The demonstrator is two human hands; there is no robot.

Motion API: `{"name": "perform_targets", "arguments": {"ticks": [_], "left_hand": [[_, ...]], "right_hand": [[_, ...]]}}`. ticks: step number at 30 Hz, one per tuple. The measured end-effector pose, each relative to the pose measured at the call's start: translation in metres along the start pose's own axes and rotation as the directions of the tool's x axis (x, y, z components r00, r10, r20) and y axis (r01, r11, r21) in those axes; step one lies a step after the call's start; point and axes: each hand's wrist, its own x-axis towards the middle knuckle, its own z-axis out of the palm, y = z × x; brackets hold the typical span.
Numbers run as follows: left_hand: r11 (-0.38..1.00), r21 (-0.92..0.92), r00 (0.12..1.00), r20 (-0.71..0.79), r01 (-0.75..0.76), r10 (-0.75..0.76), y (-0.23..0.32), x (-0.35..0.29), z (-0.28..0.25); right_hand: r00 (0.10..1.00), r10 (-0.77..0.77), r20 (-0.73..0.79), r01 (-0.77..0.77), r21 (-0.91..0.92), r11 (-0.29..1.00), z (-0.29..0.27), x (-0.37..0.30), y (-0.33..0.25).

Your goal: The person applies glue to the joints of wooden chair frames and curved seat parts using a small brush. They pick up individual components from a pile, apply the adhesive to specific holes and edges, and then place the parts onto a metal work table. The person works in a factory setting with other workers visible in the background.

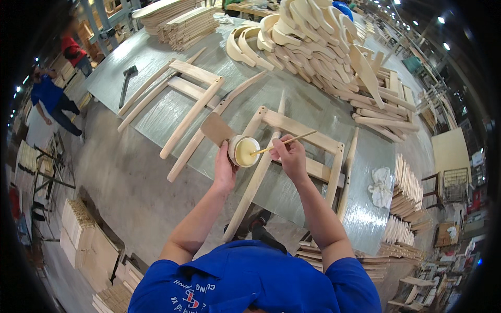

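My left hand (224, 169) is wrapped round a small round cup (257, 142) of pale yellow, glue-like liquid. A flat brown piece (217, 129) sticks out beside the cup, above my left fingers; whether I hold it or it belongs to the cup, I cannot tell. Between the fingers of my right hand (291, 156) is a thin wooden stick (304, 136), its lower end dipping into the liquid. Under both hands, a wooden chair frame (308, 129) with legs and crossrails lies across the table edge. A second chair frame (195, 70) lies to its left.
On the metal-topped table (156, 112) are a mallet (127, 83), stacked slats (189, 26), a tall pile of curved wooden parts (308, 47) and a crumpled white cloth (380, 187). Wooden pieces (407, 188) are stacked at the right. Two people (55, 96) stand at the far left.
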Motion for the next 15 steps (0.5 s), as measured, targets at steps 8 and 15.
{"name": "perform_targets", "arguments": {"ticks": [8,15], "left_hand": [[0.944,-0.168,0.958,0.099,0.283,-0.269,-0.010,-0.013,-0.009],[0.918,-0.222,0.944,0.103,0.330,-0.314,-0.036,0.003,0.014]], "right_hand": [[0.986,0.164,-0.009,-0.135,0.525,0.840,-0.024,-0.027,0.008],[0.912,0.374,-0.169,-0.219,0.568,0.793,-0.042,-0.021,0.033]]}}
